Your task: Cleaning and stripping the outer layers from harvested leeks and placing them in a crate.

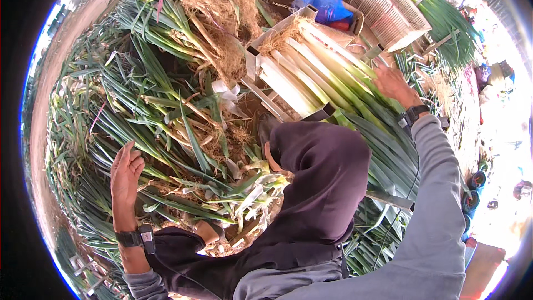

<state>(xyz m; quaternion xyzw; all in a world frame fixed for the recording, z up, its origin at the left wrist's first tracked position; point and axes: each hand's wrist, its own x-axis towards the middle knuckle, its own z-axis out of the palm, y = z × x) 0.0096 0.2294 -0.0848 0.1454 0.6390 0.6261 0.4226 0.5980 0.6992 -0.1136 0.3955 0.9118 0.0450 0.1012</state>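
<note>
Trimmed leeks (311, 75), white at the root end and green further along, lie side by side in a metal frame (252, 61) with upright corner posts. At the far right side of this bundle, my right hand (393, 83) rests against the green stalks with its fingers stretched toward a post; its fingertips are partly hard to make out. My left hand (125, 176) is raised over untrimmed leeks (161, 139) on the left, its fingers extended and nothing in them. Dark straps with small devices circle both wrists.
Leeks with tangled brown roots (222, 16) are heaped at the back left. Beyond the frame are a blue plastic bag (319, 0) and a white plastic basket (388, 14), with more green stalks (447, 25) beside it. My bent knee (327, 144) sits close to the frame.
</note>
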